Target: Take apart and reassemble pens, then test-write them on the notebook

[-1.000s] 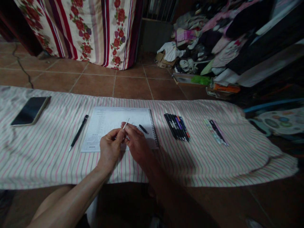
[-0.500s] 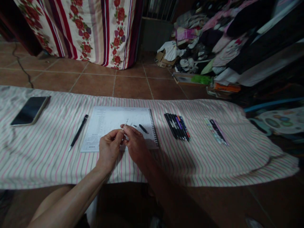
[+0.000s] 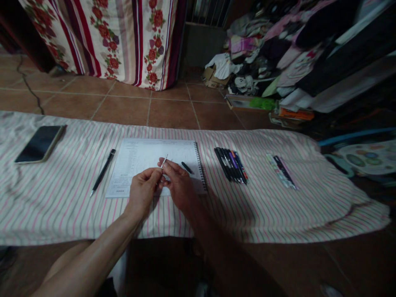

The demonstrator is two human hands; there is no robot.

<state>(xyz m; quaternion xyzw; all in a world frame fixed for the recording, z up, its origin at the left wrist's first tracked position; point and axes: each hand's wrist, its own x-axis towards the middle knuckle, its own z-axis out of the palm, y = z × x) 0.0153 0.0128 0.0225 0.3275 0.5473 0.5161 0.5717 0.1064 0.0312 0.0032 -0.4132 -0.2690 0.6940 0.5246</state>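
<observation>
Over the spiral notebook (image 3: 148,150), my two hands meet around a thin, pale pen refill (image 3: 166,158), which slants up from the fingertips. My left hand (image 3: 144,187) pinches its lower part between thumb and forefinger. Closed against it from the other side, my right hand (image 3: 179,181) has its fingertips on the refill too; the fingers partly hide its lower end. A short black pen part (image 3: 187,167) lies on the page just beyond my right hand. Left of the notebook is a black pen (image 3: 103,173) with a silver tip.
A row of several pens (image 3: 230,166) lies right of the notebook, and a smaller group of pens (image 3: 283,172) farther right. The phone (image 3: 40,144) rests at the far left on the striped cloth (image 3: 77,214). Piled clothes (image 3: 262,62) stand beyond, on the tiled floor.
My right hand has shifted slightly to the right and its fingers have moved along the refill. A small piece seen beside the black pen part is now hidden by this hand.
</observation>
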